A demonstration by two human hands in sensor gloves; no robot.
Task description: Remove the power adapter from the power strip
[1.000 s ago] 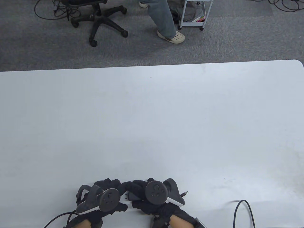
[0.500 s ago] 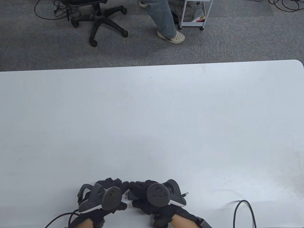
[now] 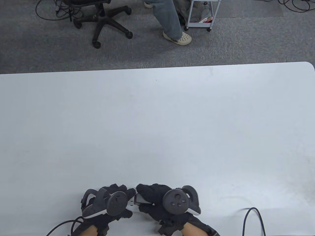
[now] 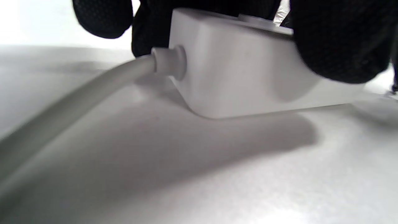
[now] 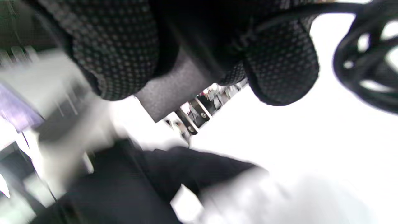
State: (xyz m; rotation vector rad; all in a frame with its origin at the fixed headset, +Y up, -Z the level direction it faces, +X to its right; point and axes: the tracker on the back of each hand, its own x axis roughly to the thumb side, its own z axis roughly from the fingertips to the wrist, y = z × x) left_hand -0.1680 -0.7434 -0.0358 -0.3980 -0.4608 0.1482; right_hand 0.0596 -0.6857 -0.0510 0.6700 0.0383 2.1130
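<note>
In the table view my left hand presses down on the white power strip at the table's near edge. The left wrist view shows the strip's end with its white cord lying on the table, my fingers over its top. My right hand grips the dark grey power adapter just right of the strip. In the right wrist view the adapter sits between my fingers, and its metal prongs are bare and out of the strip.
A black cable loops on the table at the near right. Another black cable runs off the near edge at the left. Past the table's far edge are an office chair, a person's leg and a cart.
My right hand has moved to the right and turned, taking the adapter away from the strip. The small plug tip seen beside the right tracker is now hidden. My left hand has stayed put.
</note>
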